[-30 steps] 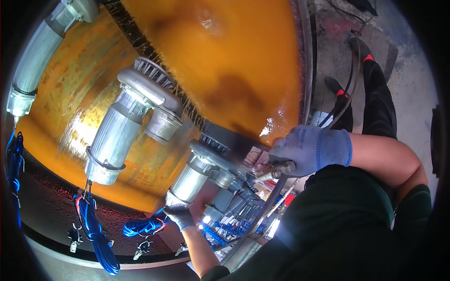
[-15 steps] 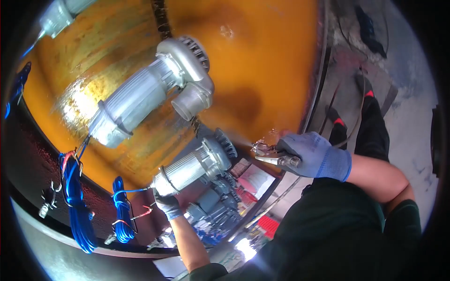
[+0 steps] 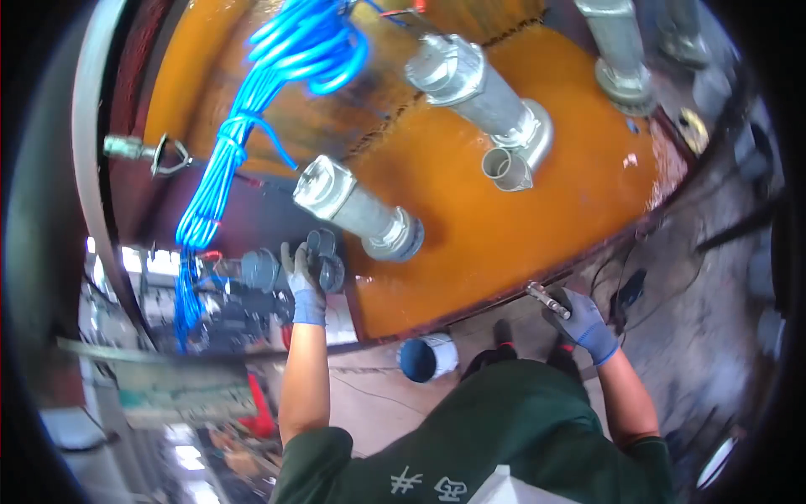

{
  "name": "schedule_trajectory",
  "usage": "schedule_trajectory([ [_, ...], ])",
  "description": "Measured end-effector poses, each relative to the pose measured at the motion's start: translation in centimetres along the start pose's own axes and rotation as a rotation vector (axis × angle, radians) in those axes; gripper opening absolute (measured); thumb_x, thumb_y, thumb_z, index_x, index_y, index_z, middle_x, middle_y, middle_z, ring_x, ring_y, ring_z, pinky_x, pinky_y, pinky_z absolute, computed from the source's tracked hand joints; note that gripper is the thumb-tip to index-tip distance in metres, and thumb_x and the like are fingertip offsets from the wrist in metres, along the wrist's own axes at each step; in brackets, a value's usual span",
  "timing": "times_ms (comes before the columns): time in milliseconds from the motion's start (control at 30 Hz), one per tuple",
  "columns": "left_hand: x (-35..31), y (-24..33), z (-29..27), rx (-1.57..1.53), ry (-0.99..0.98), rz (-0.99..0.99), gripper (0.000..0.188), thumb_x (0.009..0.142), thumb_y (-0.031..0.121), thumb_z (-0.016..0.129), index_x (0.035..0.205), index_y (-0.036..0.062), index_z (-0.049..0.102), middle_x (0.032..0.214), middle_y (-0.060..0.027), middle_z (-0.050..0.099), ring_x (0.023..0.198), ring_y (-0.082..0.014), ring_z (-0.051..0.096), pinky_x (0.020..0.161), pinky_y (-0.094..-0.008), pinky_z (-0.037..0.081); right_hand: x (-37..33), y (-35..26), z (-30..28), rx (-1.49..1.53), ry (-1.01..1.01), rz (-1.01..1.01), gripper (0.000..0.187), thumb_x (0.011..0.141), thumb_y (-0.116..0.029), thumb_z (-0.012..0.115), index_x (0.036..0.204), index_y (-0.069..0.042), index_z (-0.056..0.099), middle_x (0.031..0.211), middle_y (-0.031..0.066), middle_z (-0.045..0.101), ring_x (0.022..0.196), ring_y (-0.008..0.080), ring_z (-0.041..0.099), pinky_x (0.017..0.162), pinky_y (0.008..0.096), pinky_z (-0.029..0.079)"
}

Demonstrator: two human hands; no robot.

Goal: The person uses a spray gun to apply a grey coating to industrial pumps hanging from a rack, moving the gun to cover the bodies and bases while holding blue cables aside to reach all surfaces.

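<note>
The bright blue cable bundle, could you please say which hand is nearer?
Left. The left hand is apart from the cable bundle, just right of its lower end; the right hand, holding a metal tool, is much farther right.

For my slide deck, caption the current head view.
A gloved right hand holds a metal tool beside an orange surface, with silver motor units and bundled blue cable ahead.

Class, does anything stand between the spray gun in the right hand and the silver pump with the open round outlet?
Nothing visible does: between the spray gun in the right hand and that silver pump, mostly the orange surface shows as a backdrop. Depth is hard to judge.
</note>
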State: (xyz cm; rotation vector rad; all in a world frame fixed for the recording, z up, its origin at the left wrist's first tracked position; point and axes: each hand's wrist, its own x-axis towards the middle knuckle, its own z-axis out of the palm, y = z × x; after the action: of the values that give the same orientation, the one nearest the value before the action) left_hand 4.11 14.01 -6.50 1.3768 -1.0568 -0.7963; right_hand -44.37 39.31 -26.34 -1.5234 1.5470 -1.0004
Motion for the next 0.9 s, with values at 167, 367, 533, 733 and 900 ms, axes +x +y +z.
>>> schedule_trajectory([
  [167, -6.1, -8.4, -17.0, -0.113, 0.200, 0.052, 0.014, 0.102, 0.016, 0.070, 0.112, 0.0062, 0.068, 0.077, -0.0046, 0.067, 0.065, -0.0184, 0.065, 0.060, -0.0330, 0.056, 0.1, 4.4, -2.8, -0.005, -0.059, -0.099, 0.032, 0.085, -0.022, 0.083, 0.108, -0.004, 0.070, 0.100, 0.0220, 0.072, 0.094, 0.0466, 0.068, 0.079, 0.0499, 0.055],
  [367, -17.9, -6.6, -28.4, -0.135, 0.755, 0.110, 0.027, 0.104, 0.016, 0.065, 0.126, 0.0001, 0.067, 0.085, -0.0094, 0.069, 0.068, -0.0156, 0.062, 0.062, -0.0295, 0.052, -3.9, 14.1, -5.8, -0.265, -0.108, 0.050, 0.044, 0.085, -0.020, 0.076, 0.124, -0.001, 0.069, 0.110, 0.0242, 0.074, 0.106, 0.0447, 0.068, 0.094, 0.0513, 0.054],
  [533, -19.8, -0.7, -40.9, -0.078, 1.077, 0.552, 0.051, 0.105, 0.007, 0.058, 0.154, 0.0006, 0.048, 0.124, -0.0137, 0.064, 0.106, -0.0158, 0.061, 0.091, -0.0277, 0.050, -3.1, 17.3, -7.1, -0.186, -0.287, 0.033, 0.051, 0.094, -0.024, 0.071, 0.141, -0.007, 0.060, 0.122, 0.0189, 0.069, 0.111, 0.0321, 0.066, 0.096, 0.0429, 0.054],
  [733, -16.3, 7.3, -55.1, -0.114, 1.106, 0.708, 0.087, 0.093, -0.008, 0.058, 0.170, 0.0130, 0.025, 0.159, -0.0184, 0.044, 0.136, -0.0273, 0.053, 0.109, -0.0374, 0.048, 2.6, 13.1, -0.4, -0.359, -0.340, -0.202, 0.050, 0.097, -0.025, 0.069, 0.141, -0.005, 0.059, 0.125, 0.0161, 0.069, 0.114, 0.0294, 0.066, 0.097, 0.0395, 0.054],
  [900, -12.7, 8.4, -59.7, -0.244, 1.075, 0.495, 0.094, 0.087, -0.001, 0.070, 0.169, 0.0150, 0.026, 0.161, -0.0173, 0.044, 0.140, -0.0306, 0.051, 0.110, -0.0390, 0.048, 5.1, 11.8, 5.2, -0.477, -0.314, -0.413, 0.049, 0.099, -0.026, 0.068, 0.142, -0.004, 0.058, 0.127, 0.0138, 0.068, 0.115, 0.0272, 0.066, 0.097, 0.0366, 0.054],
])
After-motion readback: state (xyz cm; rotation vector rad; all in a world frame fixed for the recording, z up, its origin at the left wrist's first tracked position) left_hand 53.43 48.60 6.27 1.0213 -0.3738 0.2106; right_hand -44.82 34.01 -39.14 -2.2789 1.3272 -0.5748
